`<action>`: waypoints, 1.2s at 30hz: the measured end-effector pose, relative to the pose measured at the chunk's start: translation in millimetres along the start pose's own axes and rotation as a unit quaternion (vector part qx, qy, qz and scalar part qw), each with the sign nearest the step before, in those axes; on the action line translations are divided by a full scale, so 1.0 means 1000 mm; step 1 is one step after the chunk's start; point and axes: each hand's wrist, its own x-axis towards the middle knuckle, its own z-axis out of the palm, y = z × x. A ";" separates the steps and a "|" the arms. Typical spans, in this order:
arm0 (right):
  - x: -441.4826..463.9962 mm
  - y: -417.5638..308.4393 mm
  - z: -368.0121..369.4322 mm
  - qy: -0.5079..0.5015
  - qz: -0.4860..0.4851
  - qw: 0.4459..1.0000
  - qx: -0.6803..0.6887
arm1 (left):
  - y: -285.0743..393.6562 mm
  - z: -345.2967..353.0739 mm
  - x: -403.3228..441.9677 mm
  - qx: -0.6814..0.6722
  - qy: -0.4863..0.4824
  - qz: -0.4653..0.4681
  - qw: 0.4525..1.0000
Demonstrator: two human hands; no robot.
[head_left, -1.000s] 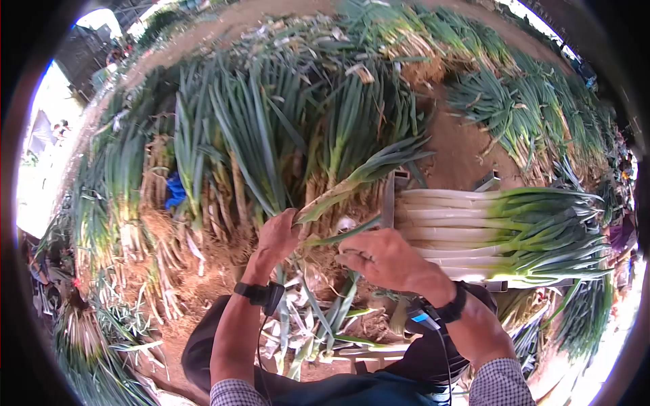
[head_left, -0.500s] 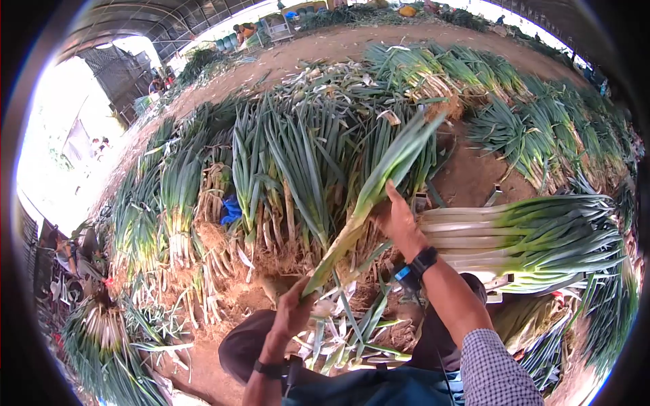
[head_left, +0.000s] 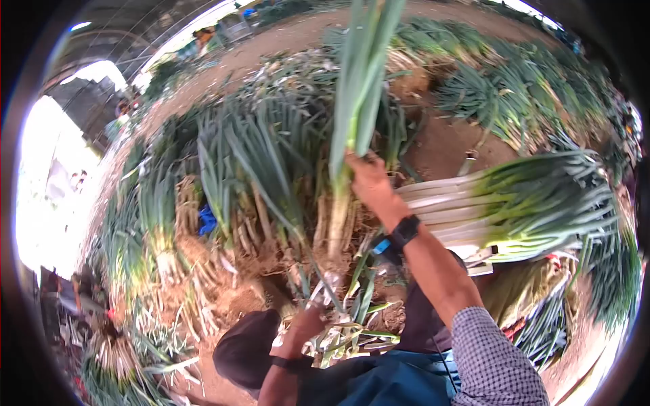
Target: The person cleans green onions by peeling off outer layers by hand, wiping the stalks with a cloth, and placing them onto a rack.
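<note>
My right hand (head_left: pixel 369 179) is closed around a leek (head_left: pixel 349 125), whose broad green leaves point up past the top of the view. The leek's pale stalk runs down below my fingers, in front of other stalks. Low in the middle, my left hand (head_left: pixel 308 326) looks closed and is somewhat blurred. It is just above scattered leaf scraps (head_left: pixel 332 338), and whether it holds a strip of leaf is hidden. Right of my right hand lies a stack of cleaned leeks (head_left: pixel 487 206), white stalks towards me and green tops to the right.
Rows of leeks with roots (head_left: pixel 244 155) lean together ahead and to the left. More leek bundles (head_left: pixel 514 101) lie at the far right on bare soil (head_left: pixel 440 149). A blue scrap (head_left: pixel 206 220) lies among the stalks. A leek bundle (head_left: pixel 112 355) rests at the lower left.
The leek has swung from slanted to upright and risen with my right hand. My left hand has left the leek's lower end and moved down. The view has shifted slightly.
</note>
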 end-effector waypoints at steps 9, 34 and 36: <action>-0.056 0.033 0.030 -0.064 0.145 0.986 -0.048 | 0.109 -0.144 0.111 -0.447 0.256 0.098 0.852; -0.046 0.001 0.007 -0.099 0.126 0.982 0.102 | 0.068 -0.101 0.102 -0.815 0.224 0.066 0.530; -0.034 -0.005 0.000 -0.078 0.105 0.984 0.118 | 0.049 -0.092 0.101 -0.784 0.201 0.082 0.582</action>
